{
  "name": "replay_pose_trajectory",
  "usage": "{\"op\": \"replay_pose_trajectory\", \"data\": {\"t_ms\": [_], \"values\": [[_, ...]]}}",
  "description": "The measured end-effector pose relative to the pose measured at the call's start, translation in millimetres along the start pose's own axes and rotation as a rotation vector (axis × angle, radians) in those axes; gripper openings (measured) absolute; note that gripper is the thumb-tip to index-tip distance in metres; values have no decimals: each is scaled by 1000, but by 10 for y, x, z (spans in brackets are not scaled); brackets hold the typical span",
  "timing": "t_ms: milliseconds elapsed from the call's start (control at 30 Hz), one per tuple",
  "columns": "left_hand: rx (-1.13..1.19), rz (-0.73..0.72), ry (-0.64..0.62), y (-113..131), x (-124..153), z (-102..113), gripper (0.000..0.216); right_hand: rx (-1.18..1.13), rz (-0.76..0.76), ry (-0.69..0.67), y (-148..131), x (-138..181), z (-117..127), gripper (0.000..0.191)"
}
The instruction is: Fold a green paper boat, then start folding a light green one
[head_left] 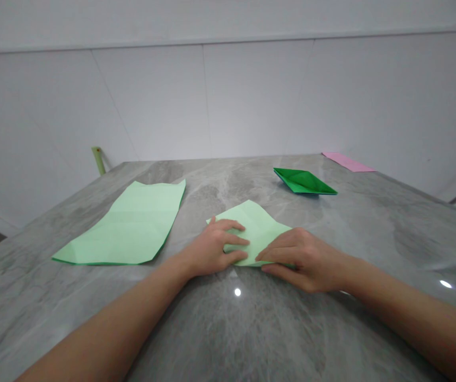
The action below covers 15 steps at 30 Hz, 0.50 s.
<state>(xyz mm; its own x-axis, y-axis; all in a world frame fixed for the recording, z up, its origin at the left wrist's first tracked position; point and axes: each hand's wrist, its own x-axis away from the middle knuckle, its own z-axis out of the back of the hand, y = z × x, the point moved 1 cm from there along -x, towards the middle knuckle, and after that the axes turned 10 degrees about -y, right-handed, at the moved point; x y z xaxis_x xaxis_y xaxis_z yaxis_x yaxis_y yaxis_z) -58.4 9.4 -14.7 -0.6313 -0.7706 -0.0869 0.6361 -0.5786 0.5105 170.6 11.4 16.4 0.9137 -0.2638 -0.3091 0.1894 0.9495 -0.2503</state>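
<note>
The grey marbled surface (331,329) filled most of the view and ran back to a pale panelled wall. On it, at about 10 o'clock from the hands, lay the largest paper, a creased light-green sheet (132,228), opened out flat and well apart from both hands.

The folded paper (257,225), also light green, lay in the middle of the surface, right in front of the person. Its peak pointed to 12 o'clock and its broad span ran roughly from 9 to 3. Both hands met on its near edge, so the rest of the paper lay at 12 o'clock from the fingers.

The left hand (212,249) rested flat on the paper's 8 o'clock corner. Its fingers (236,243) were loosely spread, pointed toward 3 o'clock and pressed down without gripping anything. The right hand (303,257) came in from 4 o'clock with its fingers (275,254) drawn close together. They were narrowed on the near edge, which appeared pinched between thumb and fingertips. The two hands were about equally near the paper, their tips almost touching.

Farther off, at 1 o'clock, sat a dark-green folded piece (303,181). Beyond it, near the far edge, lay a pink sheet (347,162). At 11 o'clock a small green stick (98,159) rose behind the surface's far corner.
</note>
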Motion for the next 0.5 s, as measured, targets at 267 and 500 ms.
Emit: {"op": "replay_pose_trajectory", "data": {"t_ms": [267, 500], "values": [[-41, 11, -2, -43, 0, 28, 25, 283, 31, 164, 127, 65, 232, 12], [-187, 68, 106, -112, -25, 4, 26, 304, -30, 148, 341, 168, 313, 9]]}}
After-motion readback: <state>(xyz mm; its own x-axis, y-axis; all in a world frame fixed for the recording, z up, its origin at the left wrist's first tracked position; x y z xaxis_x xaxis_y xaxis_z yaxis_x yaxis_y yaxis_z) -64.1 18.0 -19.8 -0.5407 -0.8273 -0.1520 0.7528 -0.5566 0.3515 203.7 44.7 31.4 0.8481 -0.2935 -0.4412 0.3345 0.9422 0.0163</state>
